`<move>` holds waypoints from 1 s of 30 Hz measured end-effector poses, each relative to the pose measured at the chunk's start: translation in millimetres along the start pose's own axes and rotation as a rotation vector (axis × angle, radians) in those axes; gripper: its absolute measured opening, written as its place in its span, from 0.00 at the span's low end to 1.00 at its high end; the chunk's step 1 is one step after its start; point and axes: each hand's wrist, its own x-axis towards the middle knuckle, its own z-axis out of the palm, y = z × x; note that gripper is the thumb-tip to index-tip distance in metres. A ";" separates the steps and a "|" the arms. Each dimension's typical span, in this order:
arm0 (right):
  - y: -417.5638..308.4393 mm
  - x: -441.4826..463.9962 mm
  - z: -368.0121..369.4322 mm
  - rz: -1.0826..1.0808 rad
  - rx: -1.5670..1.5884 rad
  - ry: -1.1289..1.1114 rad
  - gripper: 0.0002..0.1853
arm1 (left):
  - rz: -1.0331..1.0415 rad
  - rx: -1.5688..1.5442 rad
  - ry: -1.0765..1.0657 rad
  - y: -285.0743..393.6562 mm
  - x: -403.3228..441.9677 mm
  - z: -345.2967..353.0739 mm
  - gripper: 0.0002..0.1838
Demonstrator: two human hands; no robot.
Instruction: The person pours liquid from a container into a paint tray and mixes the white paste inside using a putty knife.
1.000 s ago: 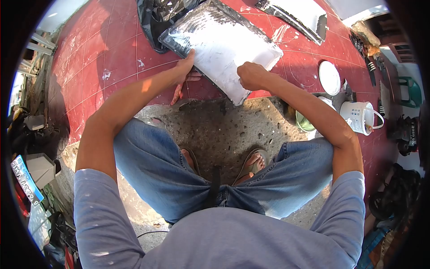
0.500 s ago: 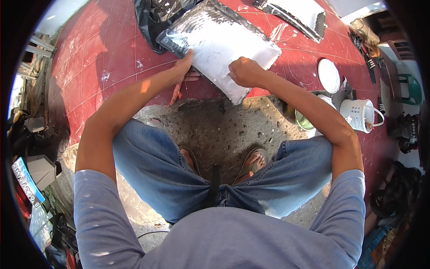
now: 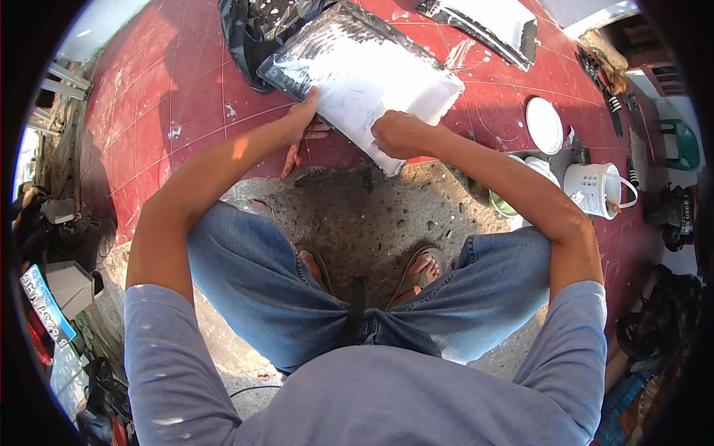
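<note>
A dark rectangular panel (image 3: 357, 70) smeared with white paint lies tilted in front of me, black showing along its far and left edges. My left hand (image 3: 303, 119) grips its near left edge, thumb on top and the other fingers below. Over the near corner, my right hand (image 3: 401, 135) is closed in a fist against the painted face. Whatever it holds is hidden by the fingers.
Black plastic (image 3: 256, 37) lies beyond the panel on red tiles (image 3: 152, 104). A second white-smeared panel (image 3: 491, 26) is at the back. Right of me are a white lid (image 3: 544, 125), a white bucket (image 3: 591, 189) and a green-tinted container (image 3: 502, 202).
My right hand has slid a little left and toward me over the panel, nearer its close corner. My left hand keeps its grip on the edge.
</note>
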 end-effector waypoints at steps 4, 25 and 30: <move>15.6 0.3 -2.0 0.127 -0.108 0.028 0.10 | 0.004 0.005 0.010 -0.3 0.9 -0.2 0.35; 15.5 -5.8 -12.0 0.219 -0.201 -0.137 0.09 | 0.008 -0.004 -0.016 0.0 0.1 -2.0 0.34; 22.3 -7.3 -16.9 0.276 -0.165 -0.137 0.09 | -0.014 -0.011 0.021 -0.8 6.0 -1.3 0.35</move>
